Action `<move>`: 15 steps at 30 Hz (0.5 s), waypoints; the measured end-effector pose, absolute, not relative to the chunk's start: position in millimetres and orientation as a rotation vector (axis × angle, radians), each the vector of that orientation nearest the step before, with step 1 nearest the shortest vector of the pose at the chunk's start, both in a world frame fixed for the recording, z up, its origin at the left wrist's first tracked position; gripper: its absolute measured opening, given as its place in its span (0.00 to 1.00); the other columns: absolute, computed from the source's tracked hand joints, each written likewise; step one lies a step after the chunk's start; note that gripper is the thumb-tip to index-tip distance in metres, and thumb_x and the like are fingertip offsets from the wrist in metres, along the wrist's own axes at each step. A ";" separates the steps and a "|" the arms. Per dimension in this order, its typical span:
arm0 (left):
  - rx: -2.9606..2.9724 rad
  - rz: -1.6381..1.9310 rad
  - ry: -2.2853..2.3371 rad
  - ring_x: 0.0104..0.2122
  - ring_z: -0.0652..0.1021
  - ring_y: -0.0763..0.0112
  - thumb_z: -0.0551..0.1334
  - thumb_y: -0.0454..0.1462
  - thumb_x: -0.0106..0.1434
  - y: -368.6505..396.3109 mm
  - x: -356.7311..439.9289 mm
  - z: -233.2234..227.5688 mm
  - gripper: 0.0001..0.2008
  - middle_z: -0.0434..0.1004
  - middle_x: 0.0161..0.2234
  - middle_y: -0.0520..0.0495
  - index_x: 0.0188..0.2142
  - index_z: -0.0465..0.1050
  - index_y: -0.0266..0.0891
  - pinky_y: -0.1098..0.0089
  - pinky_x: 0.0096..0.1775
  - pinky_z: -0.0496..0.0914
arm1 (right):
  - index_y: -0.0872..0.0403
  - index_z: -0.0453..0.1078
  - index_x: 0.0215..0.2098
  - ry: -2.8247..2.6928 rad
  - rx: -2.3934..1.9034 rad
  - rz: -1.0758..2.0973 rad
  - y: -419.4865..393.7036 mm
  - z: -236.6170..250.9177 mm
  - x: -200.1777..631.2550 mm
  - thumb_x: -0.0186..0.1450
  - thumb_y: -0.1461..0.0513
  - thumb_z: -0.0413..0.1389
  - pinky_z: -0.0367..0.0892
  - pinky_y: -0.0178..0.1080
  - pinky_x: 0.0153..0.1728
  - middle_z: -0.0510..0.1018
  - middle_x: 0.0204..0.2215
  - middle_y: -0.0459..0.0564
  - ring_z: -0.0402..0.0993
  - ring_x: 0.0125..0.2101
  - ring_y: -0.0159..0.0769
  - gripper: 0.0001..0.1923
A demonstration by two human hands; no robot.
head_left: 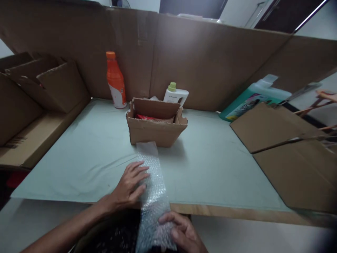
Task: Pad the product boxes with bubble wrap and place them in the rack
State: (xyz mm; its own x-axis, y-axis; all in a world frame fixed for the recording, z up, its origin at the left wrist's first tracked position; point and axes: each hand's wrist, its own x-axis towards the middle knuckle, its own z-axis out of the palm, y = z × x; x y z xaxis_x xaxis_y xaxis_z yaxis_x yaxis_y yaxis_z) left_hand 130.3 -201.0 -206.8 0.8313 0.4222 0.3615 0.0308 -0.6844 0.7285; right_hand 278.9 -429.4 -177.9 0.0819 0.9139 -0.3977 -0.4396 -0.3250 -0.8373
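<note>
A strip of clear bubble wrap (152,182) runs from the table's front edge up to a small open cardboard box (156,130). My left hand (129,187) lies flat on the wrap's left side with fingers spread, pressing it to the table. My right hand (181,232) grips the near end of the wrap, which hangs over the table edge. Something red (146,117) lies inside the box.
An orange bottle (115,80) and a white bottle with a green cap (176,94) stand behind the box against a tall cardboard wall (205,59). A green jug (252,98) and flat cardboard sheets (289,154) lie at the right. Cardboard boxes (39,105) are stacked at the left.
</note>
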 end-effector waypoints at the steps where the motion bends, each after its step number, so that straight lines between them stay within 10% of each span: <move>1: 2.072 0.566 0.341 0.62 0.70 0.53 0.52 0.39 0.71 -211.0 113.5 -204.4 0.20 0.75 0.57 0.41 0.60 0.69 0.45 0.47 0.62 0.62 | 0.51 0.75 0.48 -0.515 -1.114 1.518 -419.1 -176.0 276.4 0.60 0.39 0.60 0.71 0.39 0.34 0.82 0.31 0.51 0.77 0.27 0.37 0.29; 5: 1.658 0.372 0.467 0.56 0.75 0.50 0.58 0.54 0.65 -241.2 86.8 -200.0 0.36 0.74 0.58 0.38 0.68 0.58 0.43 0.53 0.56 0.71 | 0.53 0.71 0.52 -0.466 -0.992 1.396 -372.6 -173.4 277.1 0.64 0.42 0.56 0.74 0.44 0.36 0.82 0.45 0.63 0.80 0.44 0.50 0.29; 11: 1.933 0.349 0.996 0.31 0.78 0.64 0.57 0.40 0.65 -235.6 128.8 -213.6 0.34 0.79 0.31 0.48 0.68 0.54 0.35 0.66 0.36 0.72 | 0.49 0.49 0.71 -0.649 -1.358 1.080 -361.9 -186.0 287.9 0.71 0.50 0.52 0.76 0.44 0.33 0.82 0.43 0.57 0.81 0.36 0.43 0.34; 15: 2.114 0.233 0.996 0.27 0.77 0.64 0.60 0.38 0.61 -220.4 138.1 -219.3 0.40 0.78 0.27 0.52 0.70 0.49 0.35 0.67 0.33 0.69 | 0.46 0.63 0.65 -1.332 -1.709 0.549 -381.7 -193.5 294.9 0.67 0.60 0.58 0.71 0.54 0.54 0.78 0.54 0.56 0.74 0.55 0.48 0.29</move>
